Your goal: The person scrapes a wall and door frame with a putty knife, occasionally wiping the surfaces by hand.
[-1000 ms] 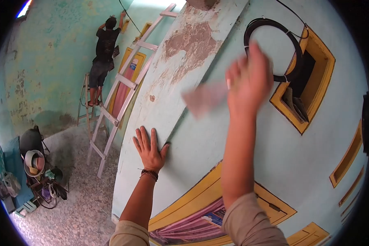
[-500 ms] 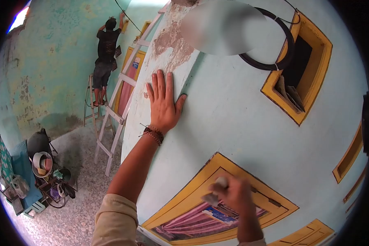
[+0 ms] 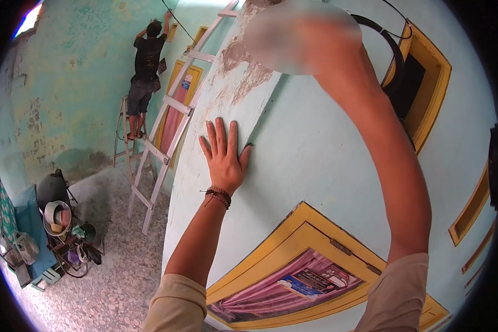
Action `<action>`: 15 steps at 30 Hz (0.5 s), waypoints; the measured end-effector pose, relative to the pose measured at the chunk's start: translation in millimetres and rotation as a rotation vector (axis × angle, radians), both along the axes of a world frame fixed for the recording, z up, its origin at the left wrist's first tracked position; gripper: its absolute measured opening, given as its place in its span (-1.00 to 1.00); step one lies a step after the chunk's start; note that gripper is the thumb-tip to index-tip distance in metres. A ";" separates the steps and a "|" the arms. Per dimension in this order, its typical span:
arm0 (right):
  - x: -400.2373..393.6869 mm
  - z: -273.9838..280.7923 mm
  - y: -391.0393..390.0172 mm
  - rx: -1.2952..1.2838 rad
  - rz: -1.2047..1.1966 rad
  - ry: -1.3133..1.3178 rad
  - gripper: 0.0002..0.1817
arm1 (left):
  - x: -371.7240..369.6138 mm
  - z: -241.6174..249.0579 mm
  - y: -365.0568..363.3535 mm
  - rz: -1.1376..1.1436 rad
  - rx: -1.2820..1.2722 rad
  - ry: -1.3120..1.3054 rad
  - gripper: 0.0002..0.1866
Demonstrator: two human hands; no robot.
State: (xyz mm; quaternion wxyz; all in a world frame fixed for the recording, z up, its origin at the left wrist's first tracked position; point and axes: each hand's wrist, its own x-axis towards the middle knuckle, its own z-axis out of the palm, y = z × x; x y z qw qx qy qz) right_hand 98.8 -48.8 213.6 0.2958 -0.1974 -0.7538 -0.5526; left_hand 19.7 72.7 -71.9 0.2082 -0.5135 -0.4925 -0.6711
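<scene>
My left hand (image 3: 225,163) lies flat on the pale wall edge (image 3: 205,188), fingers spread, holding nothing. Above its fingertips is a rough patch of peeled plaster (image 3: 239,69) with brown showing through. My right arm (image 3: 393,166) reaches up across the wall to the right of that patch. A grey blur covers most of my right hand (image 3: 329,47), so its fingers and anything in them are hidden. Behind the raised arm hangs a coil of black hose (image 3: 395,61).
A wooden ladder (image 3: 177,105) leans left of the wall edge. Farther back, a person (image 3: 146,72) stands on a smaller ladder (image 3: 124,124). A yellow-framed window (image 3: 304,232) is below, a yellow niche (image 3: 438,72) at right. Pots and a basin (image 3: 57,217) sit lower left.
My right hand, which held a scraper low in front of the window, has swung up high into the blurred area. My left hand rests slightly lower on the wall.
</scene>
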 end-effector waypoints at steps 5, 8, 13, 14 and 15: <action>-5.0 18.8 -14.7 -0.058 -0.340 0.012 -0.66 | -1.1 -0.7 0.5 0.003 -0.012 -0.027 -0.25; -12.5 24.1 -2.0 -0.042 -0.271 -0.037 -0.66 | -1.7 -0.2 2.6 -0.008 -0.003 -0.083 -0.22; -36.0 38.9 -17.0 -0.214 -0.274 -0.110 -0.72 | 0.1 -2.0 2.2 -0.002 -0.033 -0.117 -0.19; -37.0 39.4 -14.2 -0.221 -0.241 -0.106 -0.73 | -1.5 -2.1 3.4 0.000 -0.032 -0.113 -0.18; -38.6 39.5 -12.1 -0.226 -0.212 -0.110 -0.73 | -1.5 -2.0 3.6 -0.001 -0.030 -0.118 -0.18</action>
